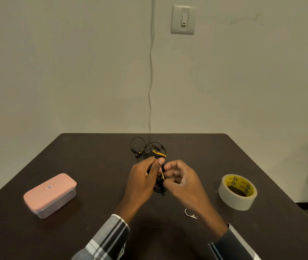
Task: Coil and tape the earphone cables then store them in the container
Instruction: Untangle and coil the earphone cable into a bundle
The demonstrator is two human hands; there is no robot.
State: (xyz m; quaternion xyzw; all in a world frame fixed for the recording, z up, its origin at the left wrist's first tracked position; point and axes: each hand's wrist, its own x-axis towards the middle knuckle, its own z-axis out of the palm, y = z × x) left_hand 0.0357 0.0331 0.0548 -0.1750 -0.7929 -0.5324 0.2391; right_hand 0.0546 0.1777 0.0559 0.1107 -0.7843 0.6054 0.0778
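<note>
Left hand curled closed around a bunched black earphone cable, thumb up, right hand pinching the same bundle, loops hanging toward the table, second earphone tangled beyond, closed container left, tape roll right

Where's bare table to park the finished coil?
Bare patches: between the container and left hand, and the far corners. Crowded: behind the hands, where loose earphones lie, and between right hand and tape roll.
</note>
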